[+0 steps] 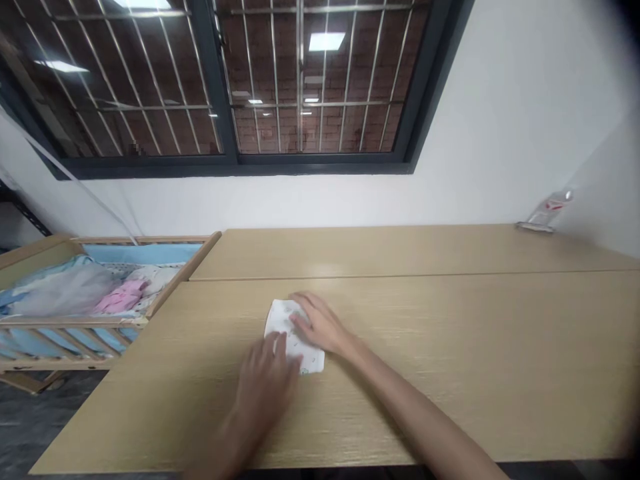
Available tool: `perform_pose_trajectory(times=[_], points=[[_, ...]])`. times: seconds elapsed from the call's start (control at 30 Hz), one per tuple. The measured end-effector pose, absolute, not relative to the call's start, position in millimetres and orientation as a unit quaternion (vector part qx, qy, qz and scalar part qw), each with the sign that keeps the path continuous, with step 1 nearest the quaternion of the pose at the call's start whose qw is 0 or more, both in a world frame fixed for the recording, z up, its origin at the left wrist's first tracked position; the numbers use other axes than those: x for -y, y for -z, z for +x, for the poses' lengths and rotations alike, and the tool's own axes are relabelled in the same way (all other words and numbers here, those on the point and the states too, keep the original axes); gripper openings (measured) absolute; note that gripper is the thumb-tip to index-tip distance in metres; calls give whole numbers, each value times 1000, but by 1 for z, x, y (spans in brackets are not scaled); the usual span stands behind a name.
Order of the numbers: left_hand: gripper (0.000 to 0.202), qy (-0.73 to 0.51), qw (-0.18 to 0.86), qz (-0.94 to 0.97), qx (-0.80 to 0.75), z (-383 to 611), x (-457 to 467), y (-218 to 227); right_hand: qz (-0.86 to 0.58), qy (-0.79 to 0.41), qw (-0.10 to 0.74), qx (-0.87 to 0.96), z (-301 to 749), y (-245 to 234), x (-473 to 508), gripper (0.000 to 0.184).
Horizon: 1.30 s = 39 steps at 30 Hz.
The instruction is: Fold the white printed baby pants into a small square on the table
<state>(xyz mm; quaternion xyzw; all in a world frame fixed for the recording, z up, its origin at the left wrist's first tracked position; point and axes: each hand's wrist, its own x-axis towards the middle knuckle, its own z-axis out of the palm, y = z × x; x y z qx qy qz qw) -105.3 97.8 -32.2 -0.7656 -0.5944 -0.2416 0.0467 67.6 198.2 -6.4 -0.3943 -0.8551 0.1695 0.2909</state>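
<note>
Pressing a folded cloth [279, 319] flat, left hand [265, 380] and right hand [320, 327], fingers outstretched, bare table [450, 347] all round.

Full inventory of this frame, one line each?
folded cloth: 1, white with small print, table centre, under both hands
table: 1, light wood, seam across it, fills the foreground
crib: 1, wood with blue lining, left of table
clothes: several, pink, grey and white, inside crib
plastic bottle: 1, clear with red label, far right of table
window: 1, dark frame, barred, on the wall
left hand: flat on cloth's near edge
right hand: flat on cloth
</note>
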Motion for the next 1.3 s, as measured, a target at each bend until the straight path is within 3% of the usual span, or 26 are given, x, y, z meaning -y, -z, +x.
perform_pose_trajectory(times=[0.1,0.23,0.33,0.53,0.93,1.03,1.17,1.3], points=[[48,244,116,-777,569,-84,-43,61,-267,-189,198,924,54,-12,-158,56],[37,278,162,-767,556,-75,-20,93,-154,-248,112,950,39,-10,-123,60],[32,257,171,-785,537,-83,-25,104,-152,-279,80,945,38,4,-123,59],[57,229,221,-785,531,-93,-33,105,-247,-229,51,940,45,27,-171,57],[67,231,257,-784,515,-94,-37,105,-301,-171,74,935,56,28,-241,58],[56,240,234,-799,499,-100,-43,97,-304,-155,101,934,56,29,-237,60],[29,274,116,-816,495,-127,-62,78,-350,-144,180,908,66,20,-217,58],[21,297,76,-846,436,-164,-84,66,-349,-181,210,895,85,7,-180,48]])
